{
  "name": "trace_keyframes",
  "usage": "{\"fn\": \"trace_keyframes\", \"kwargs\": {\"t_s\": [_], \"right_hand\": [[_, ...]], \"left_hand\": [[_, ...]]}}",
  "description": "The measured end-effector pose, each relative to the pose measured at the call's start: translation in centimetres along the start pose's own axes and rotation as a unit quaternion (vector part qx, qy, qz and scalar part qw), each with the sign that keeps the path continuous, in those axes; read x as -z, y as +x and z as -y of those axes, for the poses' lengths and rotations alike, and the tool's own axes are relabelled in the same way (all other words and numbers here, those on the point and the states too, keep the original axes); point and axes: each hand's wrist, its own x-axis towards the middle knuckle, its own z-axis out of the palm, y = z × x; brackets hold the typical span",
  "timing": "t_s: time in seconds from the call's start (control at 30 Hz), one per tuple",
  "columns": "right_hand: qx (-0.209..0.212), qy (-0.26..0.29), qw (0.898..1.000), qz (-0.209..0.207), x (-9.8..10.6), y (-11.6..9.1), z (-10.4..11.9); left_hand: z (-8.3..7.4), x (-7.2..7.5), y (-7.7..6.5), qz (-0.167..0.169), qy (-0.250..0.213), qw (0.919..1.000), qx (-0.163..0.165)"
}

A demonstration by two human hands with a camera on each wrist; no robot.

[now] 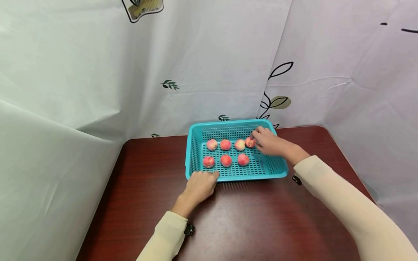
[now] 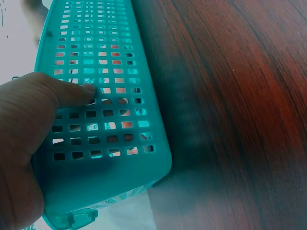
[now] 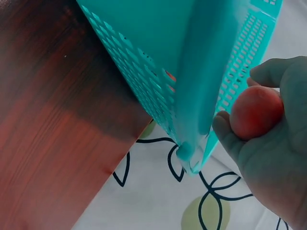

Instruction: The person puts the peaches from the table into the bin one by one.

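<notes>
A turquoise perforated plastic basket stands on the table, with several red-and-yellow peaches in two rows inside. My left hand grips its near rim left of the middle; in the left wrist view the thumb presses on the outer holed wall, while the fingers are hidden behind the rim. My right hand reaches over the basket's right part. It holds a red peach between thumb and curled fingers, at the right end of the far row.
A dark red-brown wooden table lies under the basket. White curtain cloth with leaf prints hangs behind and at both sides. The basket's far side stands close to the back cloth.
</notes>
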Motion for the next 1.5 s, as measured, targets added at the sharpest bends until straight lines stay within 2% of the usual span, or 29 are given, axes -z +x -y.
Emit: {"fn": "trace_keyframes", "kwargs": {"t_s": [0.37, 0.5, 0.7, 1.03, 1.23, 1.5], "right_hand": [[-0.012, -0.008, 0.995, 0.096, 0.2, 0.7, 0.7], [-0.009, -0.019, 0.993, 0.116, 0.1, 1.0, 0.7], [-0.014, 0.012, 0.990, 0.140, -0.4, 1.5, 0.5], [-0.055, 0.034, 0.975, 0.211, -0.6, 2.2, 0.3], [-0.075, 0.007, 0.966, 0.249, -0.5, 2.7, 0.7], [-0.081, -0.039, 0.963, 0.252, 0.2, 3.9, 2.2]], "left_hand": [[0.1, 0.0, 0.1, 0.001, 0.000, 1.0000, 0.000], [0.1, 0.0, 0.1, 0.003, -0.001, 1.0000, -0.001], [0.1, 0.0, 0.1, 0.001, -0.006, 1.0000, -0.001], [0.0, -0.1, 0.0, 0.007, -0.009, 0.9999, 0.002], [0.1, -0.1, -0.1, 0.004, -0.006, 1.0000, 0.001], [0.1, -0.1, 0.0, -0.006, -0.007, 1.0000, -0.002]]}}
